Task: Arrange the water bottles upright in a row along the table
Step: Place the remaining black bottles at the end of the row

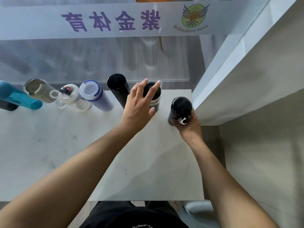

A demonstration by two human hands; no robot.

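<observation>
From the head camera, looking down, a row of water bottles is standing upright along the far edge of the white counter [49,145], just in front of a glass wall [82,60] with purple lettering. From left to right the row is showing a teal bottle [19,96], a beige bottle [38,90] with a grey lid, a clear bottle [72,96] with a white cap and loop, a lilac bottle [97,96] with a white and blue lid, a tall black bottle [118,88], and a black flask [153,97] with a pale band. A dark object is sitting partly hidden behind the teal bottle at the left edge.

The left hand [139,102] is resting against the black flask, its fingers [153,89] spread and lying across the flask's top and side while the thumb is reaching toward its lower part; whether they are gripping firmly is not clear.

The right hand [189,124] is wrapping its fingers around the lower body of a black tumbler [181,107], which is standing upright near the counter's right edge, a little nearer the person than the row and just beside the flask. A white shelf unit [246,79] is rising to the right.
</observation>
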